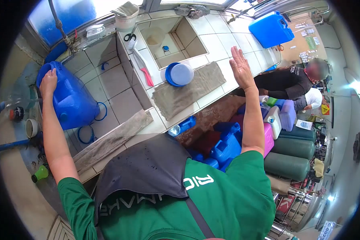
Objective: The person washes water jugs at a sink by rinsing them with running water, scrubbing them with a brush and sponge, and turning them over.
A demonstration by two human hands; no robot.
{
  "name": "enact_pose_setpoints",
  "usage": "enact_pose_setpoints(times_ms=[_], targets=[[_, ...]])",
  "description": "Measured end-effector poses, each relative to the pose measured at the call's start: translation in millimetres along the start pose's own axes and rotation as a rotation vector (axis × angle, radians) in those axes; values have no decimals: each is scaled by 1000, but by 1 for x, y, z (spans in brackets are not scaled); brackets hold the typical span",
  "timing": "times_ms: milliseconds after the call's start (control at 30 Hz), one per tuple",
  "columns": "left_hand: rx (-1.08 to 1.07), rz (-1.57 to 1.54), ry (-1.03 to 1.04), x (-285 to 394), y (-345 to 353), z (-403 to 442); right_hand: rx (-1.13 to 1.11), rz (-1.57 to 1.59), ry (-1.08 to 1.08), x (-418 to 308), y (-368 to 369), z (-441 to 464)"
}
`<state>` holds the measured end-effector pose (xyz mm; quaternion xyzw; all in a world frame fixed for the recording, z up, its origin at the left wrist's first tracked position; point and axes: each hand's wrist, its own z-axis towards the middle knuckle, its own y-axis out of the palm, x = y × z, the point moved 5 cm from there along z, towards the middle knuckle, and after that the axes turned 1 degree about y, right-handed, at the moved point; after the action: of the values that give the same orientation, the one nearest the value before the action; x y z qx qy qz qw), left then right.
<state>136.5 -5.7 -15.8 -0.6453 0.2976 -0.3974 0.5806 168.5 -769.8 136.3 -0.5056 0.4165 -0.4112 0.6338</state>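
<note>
My left hand (49,82) is closed on the top end of a large blue water jug (74,98), which stands tilted in a tiled basin at the left. My right hand (241,68) is stretched out flat with the fingers together, beside the white tiled counter (216,42), and holds nothing. Beyond it, a brighter blue container (271,30) sits at the counter's far right. Between my arms a blue-rimmed round tub (179,75) rests on a grey cloth (200,86).
A small tiled sink (188,38) holds a pale bucket (154,37). Scissors (130,37), a white brush (138,54) and a pink-handled tool (147,77) lie along its edge. Several jugs (228,146) crowd the floor at right. A person in black (286,82) stands beyond.
</note>
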Motion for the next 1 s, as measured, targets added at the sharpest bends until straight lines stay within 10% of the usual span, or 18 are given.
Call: enact_pose_setpoints(times_ms=[1000], targets=[[79,-78,160,-34,16,21,178,159,-138,-72,-15,-2]])
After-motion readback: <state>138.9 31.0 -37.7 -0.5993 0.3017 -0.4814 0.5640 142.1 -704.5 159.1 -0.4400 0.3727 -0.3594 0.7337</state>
